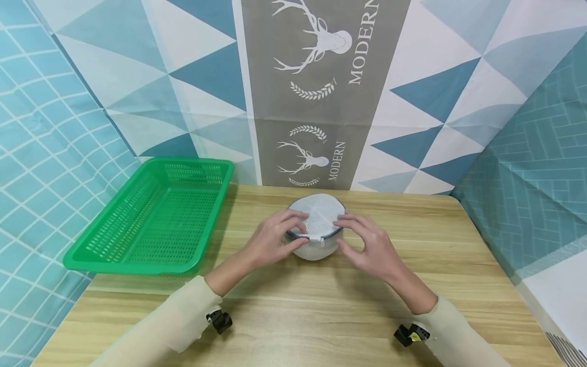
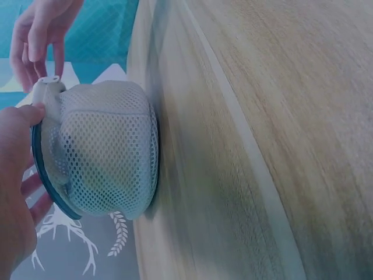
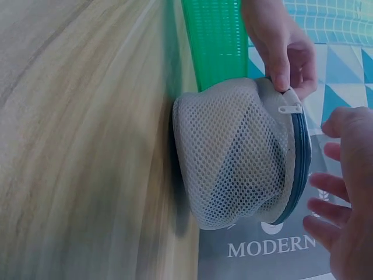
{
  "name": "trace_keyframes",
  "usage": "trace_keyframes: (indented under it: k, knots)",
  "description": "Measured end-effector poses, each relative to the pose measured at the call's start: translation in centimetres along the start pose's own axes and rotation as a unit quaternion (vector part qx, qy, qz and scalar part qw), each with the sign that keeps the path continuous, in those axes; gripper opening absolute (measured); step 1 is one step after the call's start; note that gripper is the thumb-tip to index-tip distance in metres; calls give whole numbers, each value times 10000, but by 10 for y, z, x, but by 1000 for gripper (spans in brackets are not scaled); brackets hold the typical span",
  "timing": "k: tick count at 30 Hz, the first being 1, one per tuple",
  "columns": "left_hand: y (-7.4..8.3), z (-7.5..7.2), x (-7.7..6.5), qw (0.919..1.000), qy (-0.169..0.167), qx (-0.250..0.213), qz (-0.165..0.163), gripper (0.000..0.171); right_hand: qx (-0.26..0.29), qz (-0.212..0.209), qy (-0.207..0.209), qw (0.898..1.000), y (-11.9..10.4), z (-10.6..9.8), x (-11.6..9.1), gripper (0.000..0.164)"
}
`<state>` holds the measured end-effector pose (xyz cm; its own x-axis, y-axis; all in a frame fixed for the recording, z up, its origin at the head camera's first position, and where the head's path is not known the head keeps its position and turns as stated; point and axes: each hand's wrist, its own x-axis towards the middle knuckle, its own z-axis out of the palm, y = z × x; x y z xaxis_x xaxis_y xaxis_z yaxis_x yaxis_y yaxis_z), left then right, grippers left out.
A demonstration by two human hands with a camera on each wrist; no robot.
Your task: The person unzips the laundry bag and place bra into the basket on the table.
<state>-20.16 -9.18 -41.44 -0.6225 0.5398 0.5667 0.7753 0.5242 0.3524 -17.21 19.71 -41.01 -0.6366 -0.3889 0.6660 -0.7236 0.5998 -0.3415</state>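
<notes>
A round white mesh laundry bag [image 1: 316, 222] with a dark blue zipper rim stands upright on the wooden table. My left hand [image 1: 276, 237] pinches the rim at its left front, thumb in front and fingers over the top, also seen in the right wrist view. My right hand [image 1: 372, 248] is at the bag's right side, fingers spread and loosely bent, fingertips at or very near the rim. The white zipper pull [image 3: 290, 109] hangs at the front of the rim, close to my left thumb. What the bag holds, if anything, cannot be made out.
A green plastic basket [image 1: 133, 268] with slotted walls stands at the table's left, beyond my left forearm. Behind the wooden table [image 1: 293, 316] rises a patterned wall covering [image 1: 298, 109] with deer heads. Small black cameras [image 1: 219, 321] sit at both wrists.
</notes>
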Motion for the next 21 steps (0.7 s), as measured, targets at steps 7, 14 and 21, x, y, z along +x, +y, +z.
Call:
trace_keyframes:
  k: [7,14,21]
  knots:
    - [0,0,1,9993,141,-212,-275,19,-25,-281,306,9991,1,2,2,19]
    - [0,0,1,9992,172,-242,-279,19,-445,-271,-31,9986,-3,11,-1,13]
    - [0,2,0,9994,159,-226,-202,19,-489,-110,-300,9983,-6,17,1,14]
